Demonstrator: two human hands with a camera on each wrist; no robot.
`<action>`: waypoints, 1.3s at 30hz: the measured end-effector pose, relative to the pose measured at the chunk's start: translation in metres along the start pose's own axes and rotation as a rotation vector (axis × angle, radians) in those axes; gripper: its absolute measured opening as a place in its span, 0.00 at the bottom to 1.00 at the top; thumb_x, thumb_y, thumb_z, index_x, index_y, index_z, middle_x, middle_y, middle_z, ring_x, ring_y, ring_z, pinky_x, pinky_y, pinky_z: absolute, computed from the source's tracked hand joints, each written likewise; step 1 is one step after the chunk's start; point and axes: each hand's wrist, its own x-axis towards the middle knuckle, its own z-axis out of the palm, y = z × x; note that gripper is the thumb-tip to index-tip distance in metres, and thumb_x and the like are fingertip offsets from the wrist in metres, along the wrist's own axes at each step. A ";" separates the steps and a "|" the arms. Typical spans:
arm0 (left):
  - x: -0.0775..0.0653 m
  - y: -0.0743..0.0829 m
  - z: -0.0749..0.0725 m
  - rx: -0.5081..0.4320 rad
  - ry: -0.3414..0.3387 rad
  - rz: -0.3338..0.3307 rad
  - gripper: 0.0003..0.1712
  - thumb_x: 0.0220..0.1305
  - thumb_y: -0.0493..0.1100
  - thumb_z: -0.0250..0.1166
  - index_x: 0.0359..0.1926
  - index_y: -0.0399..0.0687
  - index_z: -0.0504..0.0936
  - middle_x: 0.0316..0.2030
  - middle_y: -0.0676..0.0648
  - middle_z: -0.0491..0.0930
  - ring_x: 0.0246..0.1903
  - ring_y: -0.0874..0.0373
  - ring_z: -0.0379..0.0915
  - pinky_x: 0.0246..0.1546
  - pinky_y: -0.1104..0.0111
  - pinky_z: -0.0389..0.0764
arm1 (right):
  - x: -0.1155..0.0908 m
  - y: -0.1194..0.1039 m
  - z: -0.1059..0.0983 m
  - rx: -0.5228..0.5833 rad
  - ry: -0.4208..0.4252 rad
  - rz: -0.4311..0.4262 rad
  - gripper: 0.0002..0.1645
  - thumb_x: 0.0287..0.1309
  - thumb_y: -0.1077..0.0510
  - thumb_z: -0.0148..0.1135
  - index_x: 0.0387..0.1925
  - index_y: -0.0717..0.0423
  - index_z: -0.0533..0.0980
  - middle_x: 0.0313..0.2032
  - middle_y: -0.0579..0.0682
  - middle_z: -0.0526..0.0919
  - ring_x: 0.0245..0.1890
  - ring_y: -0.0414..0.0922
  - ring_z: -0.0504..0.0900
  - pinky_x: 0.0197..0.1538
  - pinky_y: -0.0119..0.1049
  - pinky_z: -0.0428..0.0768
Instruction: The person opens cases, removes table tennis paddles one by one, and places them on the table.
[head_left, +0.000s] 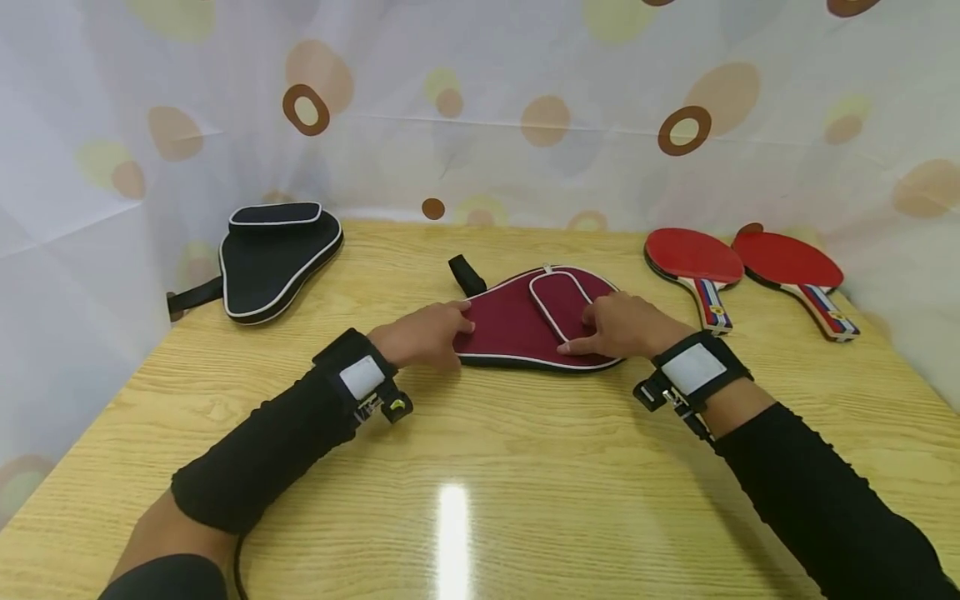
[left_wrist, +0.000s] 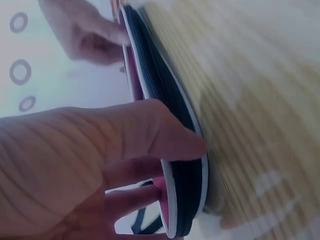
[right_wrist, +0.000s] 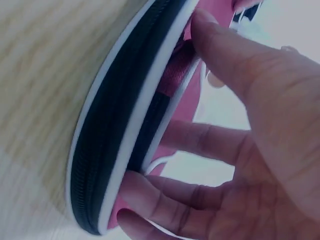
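Observation:
A dark red table tennis paddle case [head_left: 502, 321] with white piping lies on the table, its narrow end to the left. My left hand [head_left: 423, 333] holds that narrow end. In the left wrist view its thumb [left_wrist: 175, 142] presses the black zipped side, with the fingers across the other side. My right hand [head_left: 626, 325] grips the wide end around the small zipped pocket [head_left: 558, 304]. In the right wrist view the right thumb [right_wrist: 215, 35] lies at the pocket's edge, and the other fingers bend onto the case. A black strap [head_left: 467, 275] sticks out behind the narrow end.
A black paddle case [head_left: 273, 262] with white piping lies at the back left, its strap pointing left. Two red paddles, a left one [head_left: 693, 254] and a right one [head_left: 787, 258], lie at the back right, handles toward me. A patterned curtain [head_left: 480, 108] borders the wooden table [head_left: 360, 500].

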 end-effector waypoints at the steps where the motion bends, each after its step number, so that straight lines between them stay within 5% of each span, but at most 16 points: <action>1: 0.002 -0.002 -0.001 0.006 -0.002 -0.001 0.34 0.51 0.38 0.70 0.61 0.39 0.73 0.69 0.38 0.58 0.65 0.47 0.60 0.59 0.64 0.68 | -0.001 -0.002 0.000 0.000 0.001 0.004 0.28 0.52 0.36 0.65 0.14 0.52 0.73 0.12 0.43 0.66 0.16 0.40 0.65 0.22 0.33 0.61; 8: 0.015 -0.014 -0.007 0.039 0.004 0.015 0.34 0.52 0.28 0.62 0.63 0.42 0.71 0.70 0.39 0.56 0.56 0.49 0.66 0.49 0.66 0.68 | -0.010 -0.013 -0.003 -0.032 0.022 -0.013 0.34 0.49 0.35 0.67 0.05 0.50 0.64 0.08 0.40 0.58 0.12 0.37 0.58 0.19 0.30 0.56; 13: 0.026 -0.026 -0.013 -0.012 -0.027 0.037 0.32 0.54 0.25 0.55 0.63 0.42 0.72 0.70 0.40 0.57 0.62 0.49 0.62 0.52 0.67 0.66 | -0.015 -0.017 -0.005 -0.004 0.019 0.002 0.37 0.49 0.35 0.66 0.03 0.50 0.61 0.08 0.39 0.55 0.11 0.36 0.55 0.18 0.30 0.55; 19: 0.039 -0.047 -0.020 -0.243 0.139 -0.037 0.22 0.59 0.25 0.46 0.51 0.36 0.77 0.56 0.38 0.73 0.59 0.46 0.67 0.58 0.58 0.68 | -0.009 -0.016 0.000 0.021 0.107 -0.018 0.38 0.51 0.37 0.66 0.02 0.51 0.61 0.06 0.41 0.55 0.09 0.39 0.58 0.17 0.32 0.58; 21: 0.043 -0.055 -0.020 -0.311 0.152 -0.072 0.22 0.60 0.25 0.45 0.54 0.35 0.74 0.57 0.36 0.72 0.60 0.45 0.65 0.58 0.57 0.67 | -0.005 -0.016 0.001 0.020 0.097 -0.007 0.34 0.51 0.37 0.66 0.07 0.56 0.67 0.08 0.46 0.63 0.14 0.44 0.66 0.20 0.35 0.65; 24: 0.049 -0.068 -0.019 -0.385 0.090 -0.061 0.26 0.60 0.25 0.45 0.59 0.38 0.74 0.58 0.37 0.72 0.63 0.45 0.62 0.62 0.56 0.63 | -0.002 -0.017 0.001 0.050 0.030 0.032 0.33 0.52 0.36 0.65 0.38 0.65 0.77 0.33 0.65 0.77 0.35 0.56 0.78 0.38 0.46 0.77; 27: 0.052 -0.077 -0.018 -0.470 0.034 -0.032 0.25 0.60 0.24 0.48 0.57 0.38 0.77 0.56 0.38 0.75 0.62 0.47 0.64 0.63 0.55 0.61 | -0.001 -0.015 -0.001 0.064 -0.047 0.027 0.43 0.56 0.37 0.61 0.66 0.54 0.64 0.60 0.76 0.60 0.55 0.65 0.71 0.54 0.58 0.71; 33: 0.054 -0.082 -0.017 -0.524 0.024 -0.039 0.16 0.65 0.28 0.52 0.49 0.38 0.82 0.48 0.41 0.79 0.49 0.52 0.66 0.54 0.61 0.65 | -0.006 -0.011 -0.013 0.057 -0.197 -0.078 0.35 0.65 0.43 0.54 0.70 0.42 0.60 0.68 0.75 0.44 0.63 0.66 0.63 0.58 0.58 0.67; 39: 0.051 -0.078 -0.014 -0.424 0.084 0.002 0.16 0.71 0.34 0.49 0.52 0.38 0.80 0.49 0.41 0.79 0.50 0.51 0.70 0.52 0.60 0.69 | -0.008 -0.018 -0.019 0.089 -0.334 -0.036 0.48 0.49 0.38 0.69 0.70 0.37 0.60 0.70 0.71 0.36 0.68 0.69 0.47 0.60 0.61 0.63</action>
